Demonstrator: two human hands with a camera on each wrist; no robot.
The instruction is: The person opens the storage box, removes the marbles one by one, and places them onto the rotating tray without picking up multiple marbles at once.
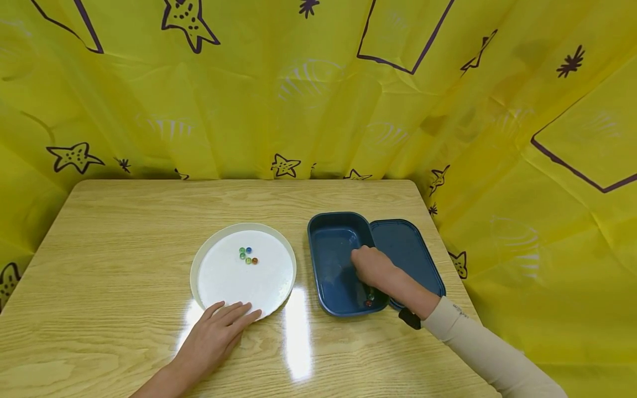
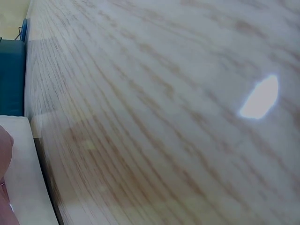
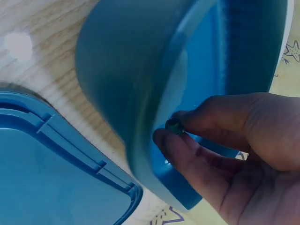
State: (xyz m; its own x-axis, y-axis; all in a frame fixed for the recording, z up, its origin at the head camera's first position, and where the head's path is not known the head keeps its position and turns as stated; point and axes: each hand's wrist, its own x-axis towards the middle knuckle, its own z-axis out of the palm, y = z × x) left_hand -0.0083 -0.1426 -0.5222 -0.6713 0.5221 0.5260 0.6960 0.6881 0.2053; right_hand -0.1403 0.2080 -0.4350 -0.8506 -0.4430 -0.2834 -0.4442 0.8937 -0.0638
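Note:
In the right wrist view my right hand (image 1: 374,268) pinches a dark green marble (image 3: 174,126) between thumb and fingertips, inside the blue rectangular container (image 1: 332,257). Below that hand in the head view, a reddish marble (image 1: 369,303) and a greenish one lie near the container's front right corner. My left hand (image 1: 211,336) rests with extended fingers on the front rim of a round white tray (image 1: 239,290). Several glass marbles, among them a blue marble (image 1: 249,250) and an orange-brown marble (image 1: 255,261), sit clustered on the tray. The left wrist view shows mostly tabletop.
A blue lid (image 1: 408,254) lies flat on the wooden table (image 1: 134,237), against the container's right side and partly under my right forearm. Yellow patterned curtains (image 1: 239,110) hang behind the table and along its right side.

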